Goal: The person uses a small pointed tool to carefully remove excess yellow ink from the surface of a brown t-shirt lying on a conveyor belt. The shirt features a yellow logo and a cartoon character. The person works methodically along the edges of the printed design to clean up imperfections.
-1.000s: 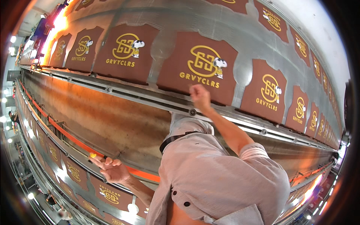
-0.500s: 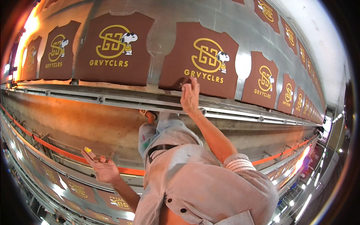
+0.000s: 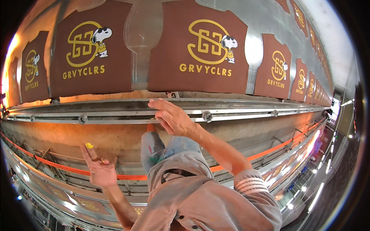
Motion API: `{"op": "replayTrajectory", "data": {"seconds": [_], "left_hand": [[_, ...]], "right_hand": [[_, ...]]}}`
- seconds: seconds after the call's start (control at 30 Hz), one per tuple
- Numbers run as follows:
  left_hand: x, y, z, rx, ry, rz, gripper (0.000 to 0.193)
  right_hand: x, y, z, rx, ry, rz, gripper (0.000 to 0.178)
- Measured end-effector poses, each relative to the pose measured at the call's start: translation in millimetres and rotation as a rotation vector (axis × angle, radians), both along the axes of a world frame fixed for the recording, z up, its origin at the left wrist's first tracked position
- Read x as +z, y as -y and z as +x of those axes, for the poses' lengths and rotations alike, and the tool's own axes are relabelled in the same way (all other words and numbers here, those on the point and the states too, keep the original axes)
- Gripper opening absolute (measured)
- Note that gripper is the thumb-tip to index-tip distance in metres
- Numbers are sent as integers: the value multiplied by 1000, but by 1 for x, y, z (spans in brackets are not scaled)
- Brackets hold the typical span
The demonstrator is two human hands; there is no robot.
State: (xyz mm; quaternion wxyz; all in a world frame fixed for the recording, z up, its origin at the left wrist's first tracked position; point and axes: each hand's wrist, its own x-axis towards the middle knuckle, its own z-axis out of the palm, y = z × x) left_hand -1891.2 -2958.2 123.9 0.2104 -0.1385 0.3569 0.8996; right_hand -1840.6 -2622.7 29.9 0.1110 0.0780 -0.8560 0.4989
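My right hand (image 3: pixel 173 117) is over the metal rail (image 3: pixel 146 109) along the table's near edge, fingers stretched to the left and nothing visible in them. Just beyond it lies a brown shirt panel (image 3: pixel 162 65) with a yellow emblem, yellow lettering and a white cartoon dog. A similar brown panel (image 3: pixel 115 77) lies flat to its left. Low on the left, away from the table, my left hand (image 3: pixel 103 173) is raised palm up. Its longer fingers are stretched out and the others partly curled. A small yellow blob (image 3: pixel 89 146) shows at a fingertip; whether it is stuck there or held, I cannot tell.
More printed brown panels (image 3: pixel 271 67) run in a row along the long metal table (image 3: pixel 144 42). Behind me, an orange strip (image 3: pixel 131 177) edges another long table carrying similar panels (image 3: pixel 90 205). A concrete walkway (image 3: pixel 104 134) lies between. Bright orange light glows at far left.
My right hand has drawn back from the panel's lower edge to over the rail, moving left. My left hand has shifted slightly. The panels now appear larger and farther left.
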Motion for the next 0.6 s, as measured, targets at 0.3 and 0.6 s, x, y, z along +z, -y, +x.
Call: {"op": "replayTrajectory", "data": {"seconds": [0.3, 0.6], "left_hand": [[-24, -83, 39, -94, 72, 117, 86], [-34, -114, 26, -101, 49, -40, 89]], "right_hand": [[-13, -86, 18, -278, 89, 136, 17], [-30, -53, -10, 549, 318, -139, 35]]}}
